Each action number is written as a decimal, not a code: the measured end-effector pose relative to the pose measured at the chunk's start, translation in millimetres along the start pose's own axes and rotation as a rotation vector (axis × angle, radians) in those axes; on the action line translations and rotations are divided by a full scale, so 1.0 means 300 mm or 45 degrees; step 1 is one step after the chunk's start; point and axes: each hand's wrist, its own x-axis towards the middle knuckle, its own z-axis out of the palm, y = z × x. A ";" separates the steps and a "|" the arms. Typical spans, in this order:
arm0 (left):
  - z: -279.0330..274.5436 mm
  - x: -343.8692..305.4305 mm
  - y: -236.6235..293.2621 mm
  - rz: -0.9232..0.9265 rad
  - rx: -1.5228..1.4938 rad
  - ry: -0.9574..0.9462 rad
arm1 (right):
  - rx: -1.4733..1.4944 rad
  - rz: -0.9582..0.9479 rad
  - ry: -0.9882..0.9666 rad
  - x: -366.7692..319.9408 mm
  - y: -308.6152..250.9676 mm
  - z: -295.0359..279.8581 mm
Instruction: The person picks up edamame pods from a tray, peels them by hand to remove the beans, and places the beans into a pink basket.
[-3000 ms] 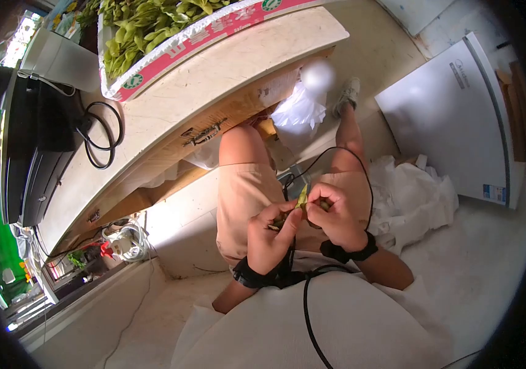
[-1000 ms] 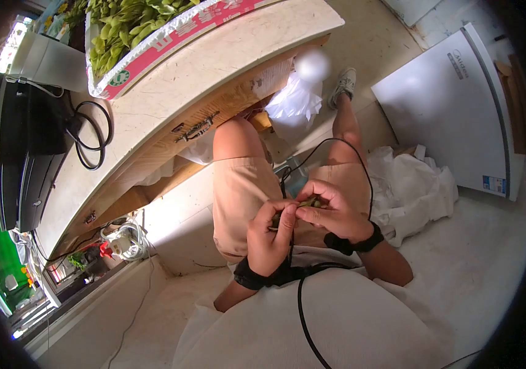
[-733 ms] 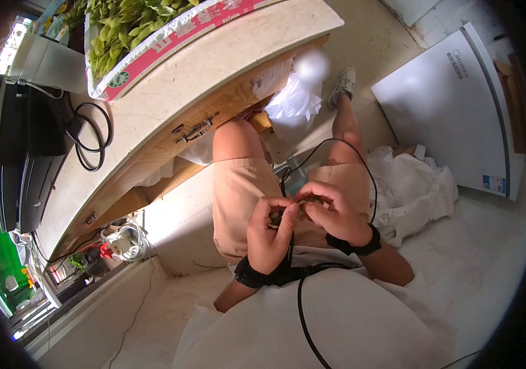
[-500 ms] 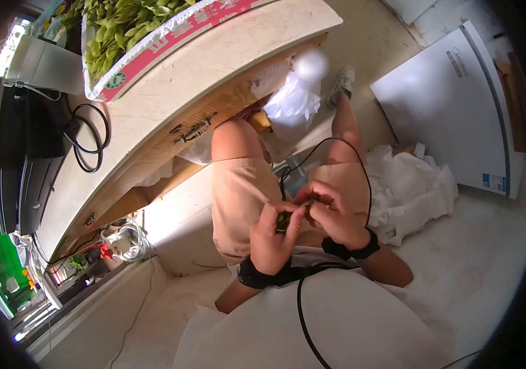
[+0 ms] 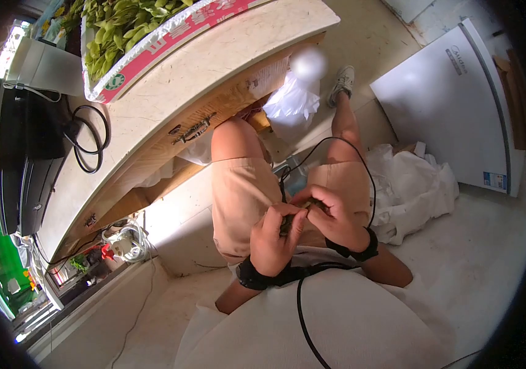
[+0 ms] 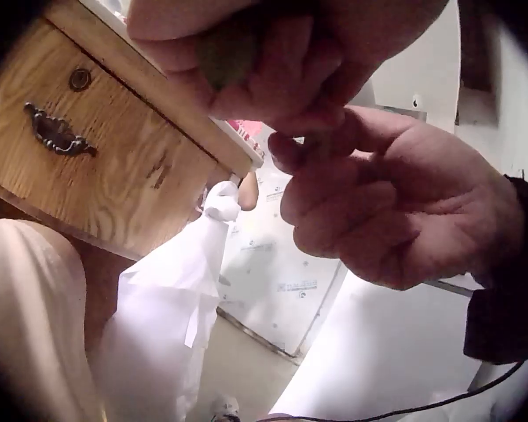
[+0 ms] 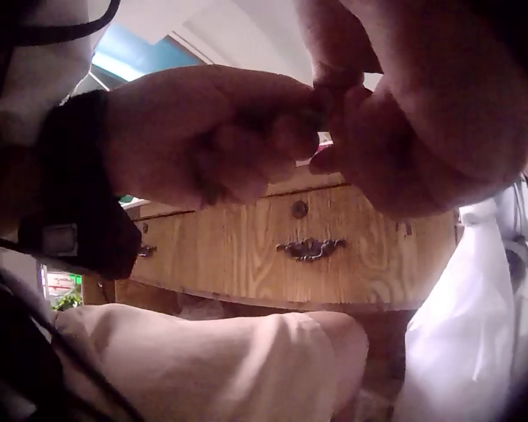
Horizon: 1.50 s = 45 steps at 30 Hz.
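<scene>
In the head view my left hand [image 5: 270, 241] and right hand [image 5: 341, 226] meet above the lap, fingertips together. Curled left fingers hold green soybean pods [image 5: 286, 225], mostly hidden in the palm. A rounded green pod [image 6: 227, 60] shows between the left fingers in the left wrist view. Thumb and forefinger of the right hand pinch a small piece at the meeting point, nearly covered by fingers; cannot tell whether it is a whole pod. Many more green pods [image 5: 134, 24] fill a white foam box [image 5: 171, 46] with a pink side on the counter.
The pale countertop [image 5: 171, 92] curves over wooden drawers [image 6: 106, 141] at the left. A white plastic bag [image 5: 290, 111] hangs beside the knee. White cloth [image 5: 416, 190] lies by a small fridge [image 5: 447, 104]. A black cable [image 5: 367, 166] loops over the legs.
Three seconds ago a green pod stood up between the fingertips; now fingers cover what they pinch. The right fingertips have shifted slightly against the left thumb. The head view has turned a little.
</scene>
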 end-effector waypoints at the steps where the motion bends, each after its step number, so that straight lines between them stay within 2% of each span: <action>1: 0.002 -0.001 -0.002 -0.006 -0.029 -0.001 | 0.085 0.034 0.031 -0.001 -0.001 0.004; 8: 0.003 -0.001 -0.005 -0.055 -0.026 0.055 | 0.357 0.188 0.024 -0.005 -0.030 -0.016; 11: -0.001 -0.003 -0.011 -0.130 -0.102 0.083 | 0.321 0.223 -0.049 -0.011 -0.035 -0.029; 14: -0.001 -0.001 -0.014 -0.110 -0.114 0.085 | 0.367 0.192 0.010 -0.014 -0.007 -0.021; 16: -0.007 0.009 -0.003 -0.102 -0.187 0.236 | 0.409 0.222 0.015 -0.014 -0.047 -0.034; 17: -0.019 0.009 0.013 -0.339 -0.461 0.225 | 0.451 0.251 0.018 -0.013 -0.061 -0.038; 18: -0.029 0.010 0.006 -0.339 -0.460 0.227 | 0.452 0.251 0.016 -0.016 -0.056 -0.042; 20: -0.042 0.017 -0.017 -0.498 -0.793 0.283 | 0.732 0.355 0.015 -0.028 -0.030 -0.058; 21: -0.038 0.020 -0.021 -0.458 -0.807 0.279 | 0.732 0.355 0.015 -0.033 -0.013 -0.055; 23: -0.040 0.023 -0.004 -0.492 -0.845 0.270 | 1.026 0.417 -0.024 -0.043 0.018 -0.046; 25: -0.038 0.019 0.001 -0.528 -0.883 0.261 | 0.887 0.485 -0.031 -0.040 -0.011 -0.034; 27: -0.035 0.006 -0.004 -0.530 -0.826 0.146 | 0.747 0.550 -0.037 -0.026 -0.025 -0.002; 29: -0.019 -0.003 -0.014 -0.475 -0.857 0.076 | 0.594 0.303 0.041 -0.011 -0.023 0.032; 30: -0.016 -0.006 -0.017 -0.419 -0.886 0.009 | 0.595 0.302 0.041 -0.009 -0.038 0.027; 32: -0.038 -0.008 -0.019 -0.492 -0.942 -0.030 | 0.705 0.384 -0.003 0.003 -0.078 0.008; 33: -0.046 -0.005 -0.016 -0.470 -0.820 -0.017 | 0.704 0.384 -0.006 0.006 -0.073 0.003; 35: -0.051 -0.005 -0.025 -0.448 -0.701 -0.009 | 0.637 0.306 0.031 0.006 -0.056 -0.015; 38: -0.052 -0.018 -0.042 -0.394 -0.724 -0.116 | 0.544 0.377 -0.040 0.004 -0.056 -0.040; 45: -0.084 -0.008 -0.053 -0.624 -0.945 -0.236 | 0.524 0.348 -0.082 0.001 -0.055 -0.019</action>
